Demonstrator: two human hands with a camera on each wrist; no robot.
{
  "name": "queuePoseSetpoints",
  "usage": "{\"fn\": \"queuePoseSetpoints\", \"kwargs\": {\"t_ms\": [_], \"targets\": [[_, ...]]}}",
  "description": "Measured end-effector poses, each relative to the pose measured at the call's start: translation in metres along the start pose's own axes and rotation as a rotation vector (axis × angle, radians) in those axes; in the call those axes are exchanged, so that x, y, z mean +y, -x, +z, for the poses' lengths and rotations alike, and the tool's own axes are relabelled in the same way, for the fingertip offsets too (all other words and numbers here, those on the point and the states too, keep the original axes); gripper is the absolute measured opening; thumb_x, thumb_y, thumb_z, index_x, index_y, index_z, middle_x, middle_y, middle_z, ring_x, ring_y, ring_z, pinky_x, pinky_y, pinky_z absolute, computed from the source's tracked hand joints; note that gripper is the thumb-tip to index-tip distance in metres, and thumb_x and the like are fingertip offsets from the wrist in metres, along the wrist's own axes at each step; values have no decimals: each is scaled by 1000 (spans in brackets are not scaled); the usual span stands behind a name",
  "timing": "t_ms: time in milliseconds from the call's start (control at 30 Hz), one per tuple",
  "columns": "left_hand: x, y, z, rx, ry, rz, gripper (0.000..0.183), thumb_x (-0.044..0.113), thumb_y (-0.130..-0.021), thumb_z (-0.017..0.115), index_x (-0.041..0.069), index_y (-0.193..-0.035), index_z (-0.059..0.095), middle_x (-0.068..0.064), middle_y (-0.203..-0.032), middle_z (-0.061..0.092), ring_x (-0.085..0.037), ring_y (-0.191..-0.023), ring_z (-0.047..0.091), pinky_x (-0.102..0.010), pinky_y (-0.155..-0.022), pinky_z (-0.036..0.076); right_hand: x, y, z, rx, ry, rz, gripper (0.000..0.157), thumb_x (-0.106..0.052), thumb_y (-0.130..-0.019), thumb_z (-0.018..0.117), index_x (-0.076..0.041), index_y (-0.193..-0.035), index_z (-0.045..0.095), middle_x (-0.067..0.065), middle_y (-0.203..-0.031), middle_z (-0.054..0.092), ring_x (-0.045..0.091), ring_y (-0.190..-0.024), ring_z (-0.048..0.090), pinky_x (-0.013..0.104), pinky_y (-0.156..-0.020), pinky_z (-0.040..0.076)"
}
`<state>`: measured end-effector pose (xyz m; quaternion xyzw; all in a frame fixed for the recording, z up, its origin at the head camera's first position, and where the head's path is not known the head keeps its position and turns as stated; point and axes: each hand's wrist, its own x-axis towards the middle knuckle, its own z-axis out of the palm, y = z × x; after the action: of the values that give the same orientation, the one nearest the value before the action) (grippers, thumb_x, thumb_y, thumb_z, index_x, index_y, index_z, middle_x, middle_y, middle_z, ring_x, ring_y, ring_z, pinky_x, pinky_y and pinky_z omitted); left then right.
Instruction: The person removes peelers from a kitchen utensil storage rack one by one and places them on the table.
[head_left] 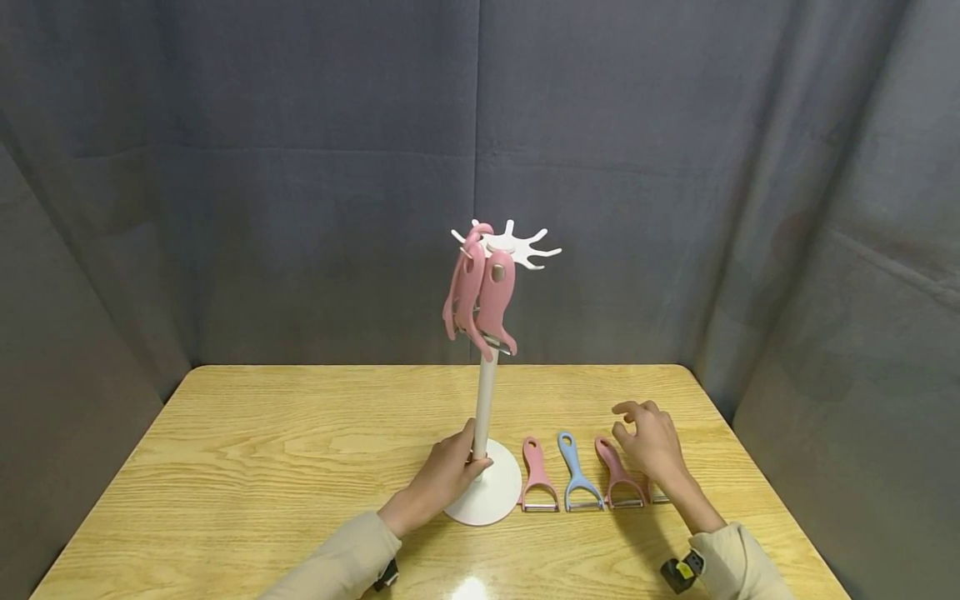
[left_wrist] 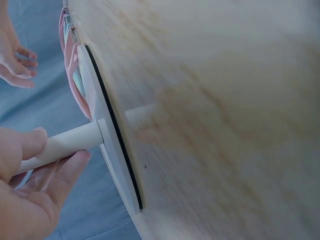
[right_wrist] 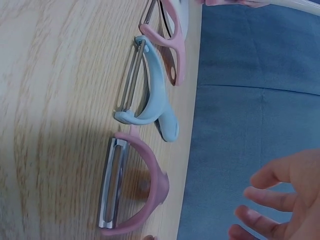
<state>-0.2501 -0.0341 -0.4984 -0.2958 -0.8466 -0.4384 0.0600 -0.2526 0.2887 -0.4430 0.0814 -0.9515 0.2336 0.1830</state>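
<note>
My left hand (head_left: 441,479) grips the white pole of a hanging stand (head_left: 486,400) just above its round base (head_left: 491,504). In the left wrist view, thumb and fingers (left_wrist: 70,172) wrap the pole. Three pink peelers (head_left: 497,292) hang from the stand's hooks on the left and near side. My right hand (head_left: 654,442) hovers over the right end of a row of peelers, fingers loosely bent and holding nothing. That row has a pink peeler (head_left: 534,462), a blue peeler (head_left: 572,458), another pink peeler (head_left: 615,467) and one more, mostly hidden behind the hand.
White hooks (head_left: 536,250) without peelers spread to the right and back of the stand's top. The wooden table (head_left: 262,450) extends on both sides. Grey curtains (head_left: 322,208) enclose the back and sides.
</note>
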Motion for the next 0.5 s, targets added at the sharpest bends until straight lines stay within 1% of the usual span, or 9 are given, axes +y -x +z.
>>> {"fn": "queuePoseSetpoints", "kwargs": {"t_ms": [167, 400, 500], "targets": [[1, 0, 0, 7, -7, 5, 27, 5, -94, 67, 3, -113, 47, -7, -89, 60, -15, -80, 62, -23, -63, 53, -2, -1, 1, 26, -19, -19, 21, 1, -85, 65, 5, -105, 69, 22, -90, 64, 43, -83, 57, 55, -78, 43], [2, 0, -1, 15, -8, 18, 27, 4, -94, 67, 3, -112, 46, -8, -89, 60, -19, -82, 65, -23, -64, 54, -8, -3, 0, 69, -46, -52, 20, 2, -84, 65, 4, -104, 70, 21, -89, 64, 38, -78, 57, 53, -76, 43], [2, 0, -1, 14, -9, 20, 27, 4, -94, 67, 3, -111, 46, -8, -89, 60, -19, -82, 66, -22, -63, 54, -11, -4, -1, 80, -58, -58, 20, 3, -84, 65, 4, -103, 70, 21, -89, 65, 38, -78, 57, 50, -72, 43]]}}
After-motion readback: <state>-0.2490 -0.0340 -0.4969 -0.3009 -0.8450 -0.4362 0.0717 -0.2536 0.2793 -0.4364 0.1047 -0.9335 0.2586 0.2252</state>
